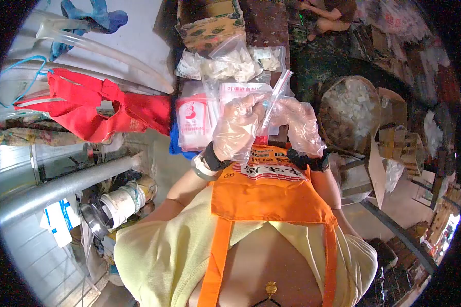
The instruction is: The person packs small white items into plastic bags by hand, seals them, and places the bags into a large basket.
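A clear zip bag with a red-striped top edge stands tilted between my hands, above the table. My left hand, in a thin clear plastic glove, is closed with its fingertips on the bag's left side. From the other side my right hand, gloved the same way, curls its fingers against the bag. Whatever lies inside the bag is too small to make out. Under and beside my left hand are red-and-white printed packets and a pack with red lettering. Just beyond lie filled clear bags of whitish pieces.
An open cardboard box sits at the far end of the table. To the right stands a round container full of clear plastic pieces. Red cloth and a clear tube lie left. Another person sits at the top right.
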`<action>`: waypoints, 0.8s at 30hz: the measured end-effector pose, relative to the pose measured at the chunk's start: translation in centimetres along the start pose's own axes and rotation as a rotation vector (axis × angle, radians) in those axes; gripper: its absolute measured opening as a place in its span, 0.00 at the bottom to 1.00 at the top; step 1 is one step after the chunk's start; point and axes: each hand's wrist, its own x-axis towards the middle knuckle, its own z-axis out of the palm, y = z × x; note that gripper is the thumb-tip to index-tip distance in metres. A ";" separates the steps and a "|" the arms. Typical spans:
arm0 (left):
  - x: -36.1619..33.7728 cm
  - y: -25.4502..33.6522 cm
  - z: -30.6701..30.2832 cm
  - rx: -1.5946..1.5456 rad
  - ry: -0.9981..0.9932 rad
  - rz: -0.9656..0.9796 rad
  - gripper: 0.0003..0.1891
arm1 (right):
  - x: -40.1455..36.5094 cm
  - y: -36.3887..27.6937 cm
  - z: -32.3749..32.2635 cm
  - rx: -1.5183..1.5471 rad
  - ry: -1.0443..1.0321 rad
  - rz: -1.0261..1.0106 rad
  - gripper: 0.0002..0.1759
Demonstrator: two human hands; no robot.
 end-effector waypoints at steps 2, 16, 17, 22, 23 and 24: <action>-0.1 0.5 -0.1 0.052 0.012 0.035 0.15 | -0.1 1.5 -0.4 -0.062 0.038 -0.093 0.15; 0.3 0.3 0.0 0.126 0.070 0.123 0.14 | 0.3 1.2 -0.5 0.084 -0.005 0.019 0.12; 0.2 0.8 0.0 0.155 0.070 0.109 0.14 | 0.3 0.9 -0.3 0.121 0.012 0.054 0.12; 0.0 1.3 -0.1 0.119 0.055 0.046 0.13 | 0.4 -0.5 0.2 -0.018 0.004 0.004 0.13; 0.0 1.3 -0.2 0.133 0.050 0.036 0.13 | 0.4 -0.6 0.2 -0.026 -0.002 -0.001 0.13; 0.1 1.3 -0.3 0.146 0.045 0.026 0.13 | 0.4 -0.7 0.2 -0.034 -0.007 -0.005 0.14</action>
